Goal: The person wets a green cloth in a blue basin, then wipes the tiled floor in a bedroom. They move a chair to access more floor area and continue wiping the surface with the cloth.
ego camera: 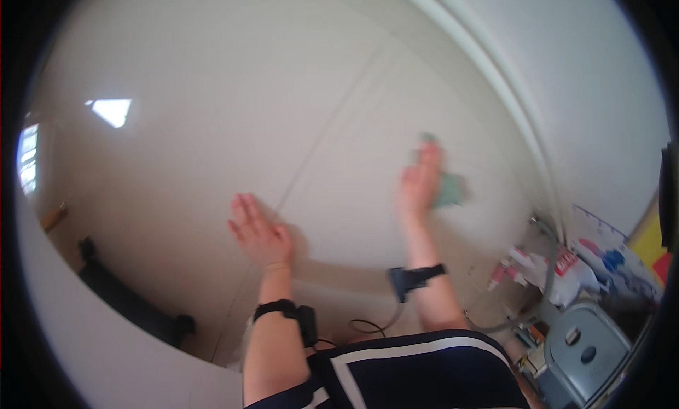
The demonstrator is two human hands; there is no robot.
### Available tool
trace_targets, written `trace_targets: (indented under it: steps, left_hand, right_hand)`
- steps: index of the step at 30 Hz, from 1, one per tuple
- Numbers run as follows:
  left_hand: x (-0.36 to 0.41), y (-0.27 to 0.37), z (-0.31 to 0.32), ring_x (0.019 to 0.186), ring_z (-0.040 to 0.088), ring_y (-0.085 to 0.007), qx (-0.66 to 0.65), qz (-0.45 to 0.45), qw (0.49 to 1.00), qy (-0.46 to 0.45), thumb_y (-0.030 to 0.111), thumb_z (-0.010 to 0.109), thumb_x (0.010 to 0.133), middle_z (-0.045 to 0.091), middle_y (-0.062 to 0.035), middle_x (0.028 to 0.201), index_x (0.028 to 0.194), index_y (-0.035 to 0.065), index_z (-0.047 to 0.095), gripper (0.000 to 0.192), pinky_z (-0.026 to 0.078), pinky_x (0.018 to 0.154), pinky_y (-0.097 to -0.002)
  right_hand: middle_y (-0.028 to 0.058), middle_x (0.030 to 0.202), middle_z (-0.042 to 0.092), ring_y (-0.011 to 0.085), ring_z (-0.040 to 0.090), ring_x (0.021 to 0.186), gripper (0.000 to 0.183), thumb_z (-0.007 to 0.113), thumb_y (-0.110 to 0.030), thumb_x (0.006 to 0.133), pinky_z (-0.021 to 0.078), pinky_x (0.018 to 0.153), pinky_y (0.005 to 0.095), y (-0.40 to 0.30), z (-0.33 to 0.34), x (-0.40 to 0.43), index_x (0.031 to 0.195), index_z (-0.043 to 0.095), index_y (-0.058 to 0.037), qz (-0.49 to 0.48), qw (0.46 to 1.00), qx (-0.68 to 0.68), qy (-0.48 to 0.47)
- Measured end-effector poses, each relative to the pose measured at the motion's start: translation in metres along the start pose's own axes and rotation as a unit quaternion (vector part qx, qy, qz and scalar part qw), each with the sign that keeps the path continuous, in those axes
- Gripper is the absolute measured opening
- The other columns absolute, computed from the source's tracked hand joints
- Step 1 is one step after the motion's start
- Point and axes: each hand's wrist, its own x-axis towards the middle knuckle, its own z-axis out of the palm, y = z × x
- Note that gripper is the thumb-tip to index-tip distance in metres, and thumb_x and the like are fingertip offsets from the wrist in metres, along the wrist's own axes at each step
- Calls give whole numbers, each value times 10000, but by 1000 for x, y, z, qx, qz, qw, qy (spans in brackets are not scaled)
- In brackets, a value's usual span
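Note:
My right hand (pixel 420 183) presses a green cloth (pixel 450 190) flat against the pale tiled floor (pixel 339 117); the hand is a little blurred, and its palm and fingers hide part of the cloth. To the left, my left hand (pixel 261 231) lies palm down on the same floor with nothing in it, its thumb apart from the other fingers. A thin dark joint line runs across the floor between the two hands. Both forearms wear black straps with small devices.
A white wall with a raised skirting curves along the right. At lower right stand a grey plastic case (pixel 589 350), a grey hose (pixel 550 282) and a white and red spray bottle (pixel 512 271). A long black object (pixel 132 303) lies at lower left beside a white panel (pixel 116 356).

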Motion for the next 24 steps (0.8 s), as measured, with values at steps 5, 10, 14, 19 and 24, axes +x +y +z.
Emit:
trace_targets:
  steps: [5,10,14,19,24]
  left_hand:
    - [6,8,2,1429,279,-302,-3,31,998,45,112,459,749,299,-151,1538,1474,28,307,745,201,1151,-519]
    - [5,7,1,1416,299,-301,20,38,998,52,95,448,759,312,-144,1530,1472,38,314,728,213,1147,-513]
    - [5,10,3,1405,314,-299,14,46,997,62,70,444,758,314,-139,1530,1469,39,319,723,220,1143,-514]
    - [6,6,0,1398,318,-321,-2,53,996,72,46,445,758,313,-149,1527,1468,36,319,721,224,1140,-513]
    - [4,3,2,1354,363,-341,8,81,993,89,7,432,766,364,-184,1469,1453,28,342,693,272,1118,-492]
  right_hand:
    - [172,1481,379,339,311,1401,650,590,-55,768,252,1145,478,-150,3,11,1396,426,-24,-157,948,252,-117]
    - [102,1414,486,304,405,1351,578,536,55,744,319,1093,481,-142,-25,-14,1303,549,-95,-200,890,387,-134]
    - [147,1392,503,335,442,1321,638,496,100,667,326,1087,496,-34,-67,-73,1284,560,-49,-74,960,268,38]
    - [136,1476,410,303,356,1389,658,469,40,738,257,1139,477,48,-81,-132,1388,465,-58,93,993,67,14]
    - [106,1528,336,273,300,1423,701,460,5,762,237,1161,447,51,-74,-142,1453,383,-81,109,994,11,-21]
